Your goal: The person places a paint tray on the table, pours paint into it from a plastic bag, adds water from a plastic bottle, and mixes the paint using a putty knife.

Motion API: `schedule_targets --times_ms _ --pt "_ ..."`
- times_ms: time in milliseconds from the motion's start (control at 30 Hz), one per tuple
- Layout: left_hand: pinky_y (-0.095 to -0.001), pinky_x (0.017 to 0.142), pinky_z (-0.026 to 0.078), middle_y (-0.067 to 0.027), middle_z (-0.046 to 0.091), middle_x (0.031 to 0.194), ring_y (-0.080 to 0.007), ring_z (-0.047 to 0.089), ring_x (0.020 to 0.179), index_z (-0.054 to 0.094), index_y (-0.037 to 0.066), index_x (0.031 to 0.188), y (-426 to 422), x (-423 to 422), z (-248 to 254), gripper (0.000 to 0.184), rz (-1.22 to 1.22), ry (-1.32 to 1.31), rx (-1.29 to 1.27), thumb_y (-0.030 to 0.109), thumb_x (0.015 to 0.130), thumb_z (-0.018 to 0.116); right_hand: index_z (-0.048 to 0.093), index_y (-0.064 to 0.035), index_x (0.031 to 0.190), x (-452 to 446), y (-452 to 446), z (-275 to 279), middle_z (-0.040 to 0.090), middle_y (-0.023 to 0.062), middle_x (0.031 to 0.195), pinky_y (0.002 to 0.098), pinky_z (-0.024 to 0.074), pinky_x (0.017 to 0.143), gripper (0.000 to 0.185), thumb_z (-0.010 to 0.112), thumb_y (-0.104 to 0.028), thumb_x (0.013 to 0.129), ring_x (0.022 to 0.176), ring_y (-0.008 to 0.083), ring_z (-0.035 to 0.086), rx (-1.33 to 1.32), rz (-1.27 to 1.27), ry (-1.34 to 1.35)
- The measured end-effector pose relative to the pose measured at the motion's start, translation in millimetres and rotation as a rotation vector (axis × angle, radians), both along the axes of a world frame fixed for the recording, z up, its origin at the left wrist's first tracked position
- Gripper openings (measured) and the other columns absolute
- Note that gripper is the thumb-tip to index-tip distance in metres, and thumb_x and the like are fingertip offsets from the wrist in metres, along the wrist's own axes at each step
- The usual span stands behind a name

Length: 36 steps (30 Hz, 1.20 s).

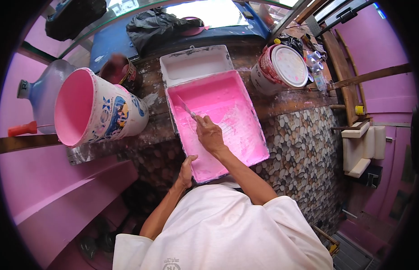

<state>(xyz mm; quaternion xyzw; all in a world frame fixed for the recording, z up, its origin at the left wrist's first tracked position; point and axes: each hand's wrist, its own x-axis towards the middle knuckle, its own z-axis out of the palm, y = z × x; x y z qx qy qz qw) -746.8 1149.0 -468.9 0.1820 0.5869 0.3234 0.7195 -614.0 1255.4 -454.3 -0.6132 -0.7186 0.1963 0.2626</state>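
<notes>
A paint tray (262,158) coated with pink paint is tilted in front of me, its near end by my shirt. My left hand (187,172) grips the tray's near left edge, thumb over the rim. Over the tray's left middle, my right hand (209,133) is closed round a thin, paint-smeared putty knife (185,107). The blade points up and left, toward the pool of wet paint at the far end; the fist hides most of the handle. Behind this tray sits a second tray (196,67), whitish inside.
At left stands a large paint bucket (124,112), pink inside, near a clear water jug (49,90) and a smaller dark can (121,74). To the right is a lidded paint pail (288,66), with plastic bottles (317,67) beyond. A black plastic bag (157,27) lies at the back.
</notes>
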Motion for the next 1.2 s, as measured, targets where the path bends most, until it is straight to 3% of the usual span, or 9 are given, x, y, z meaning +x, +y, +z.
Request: schedule_targets --times_ms 200,467,567,667,767,933,1067,1133,1200 --pt "-0.0312 0.102 0.030 -0.0073 0.054 0.113 -0.0193 0.046 0.111 0.056 0.000 0.115 6 5 23 0.047 0.028 -0.038 -0.060 0.035 0.084 0.053 0.057 -0.0069 0.112 65 -6 1 0.056 0.0162 0.085 0.0448 0.0508 0.063 0.028 0.056 -0.011 0.084 0.072 0.0359 0.061 0.028 -0.141 0.000" --pt "-0.0320 0.096 0.036 -0.0043 0.055 0.106 -0.0167 0.049 0.104 0.057 0.003 0.107 9 7 34 0.038 0.034 -0.103 -0.054 0.034 0.085 0.052 0.060 -0.0017 0.110 114 -2 9 0.060 0.0172 0.091 0.0419 0.0497 0.069 0.030 0.060 -0.007 0.080 0.078 0.0346 0.062 0.215 -0.257 -0.007" --pt "-0.0315 0.098 0.034 -0.0040 0.055 0.105 -0.0164 0.047 0.106 0.058 0.003 0.105 2 0 4 0.036 0.024 -0.112 -0.037 0.033 0.086 0.051 0.060 -0.0003 0.110 115 -4 -4 0.062 0.0186 0.094 0.0422 0.0498 0.072 0.030 0.059 -0.007 0.080 0.082 0.0357 0.062 0.167 -0.340 -0.052" --pt "-0.0309 0.100 0.031 -0.0038 0.054 0.107 -0.0164 0.046 0.107 0.059 0.003 0.105 -5 -5 -23 0.037 0.025 -0.136 -0.037 0.033 0.087 0.049 0.061 0.0024 0.107 107 -9 2 0.064 0.0208 0.096 0.0408 0.0501 0.077 0.029 0.059 -0.008 0.079 0.086 0.0364 0.063 -0.008 -0.355 0.306" --pt "-0.0309 0.101 0.030 -0.0036 0.053 0.108 -0.0164 0.044 0.108 0.059 0.003 0.106 -4 -5 -21 0.038 0.024 -0.121 -0.041 0.034 0.087 0.049 0.062 0.0042 0.104 103 -11 4 0.065 0.0224 0.097 0.0386 0.0501 0.079 0.029 0.060 -0.009 0.078 0.088 0.0360 0.064 0.081 -0.436 0.256" --pt "-0.0309 0.101 0.028 -0.0033 0.053 0.108 -0.0160 0.043 0.109 0.059 0.003 0.106 -2 -4 -14 0.038 0.010 -0.097 -0.020 0.034 0.087 0.050 0.062 0.0046 0.105 97 -16 13 0.066 0.0220 0.095 0.0386 0.0499 0.077 0.031 0.061 -0.010 0.078 0.085 0.0337 0.065 -0.155 -0.412 0.496" --pt "-0.0309 0.102 0.028 -0.0032 0.052 0.108 -0.0156 0.042 0.109 0.059 0.004 0.106 1 1 4 0.038 0.013 -0.053 -0.040 0.035 0.087 0.050 0.062 0.0043 0.105 94 -16 2 0.066 0.0217 0.095 0.0381 0.0499 0.077 0.031 0.061 -0.010 0.078 0.084 0.0326 0.065 -0.074 -0.519 0.364" --pt "-0.0309 0.102 0.028 -0.0030 0.052 0.107 -0.0155 0.042 0.109 0.059 0.004 0.106 2 3 12 0.037 0.024 -0.044 -0.036 0.035 0.087 0.050 0.062 0.0039 0.105 95 -17 14 0.066 0.0215 0.093 0.0384 0.0499 0.076 0.030 0.061 -0.010 0.079 0.083 0.0325 0.065 -0.306 -0.406 0.474" --pt "-0.0312 0.102 0.028 -0.0030 0.051 0.109 -0.0157 0.042 0.109 0.058 0.004 0.107 4 5 17 0.038 0.010 0.036 -0.013 0.034 0.087 0.049 0.062 0.0037 0.105 96 -21 5 0.066 0.0213 0.093 0.0384 0.0499 0.075 0.029 0.060 -0.010 0.079 0.083 0.0324 0.065 -0.160 -0.441 0.431"
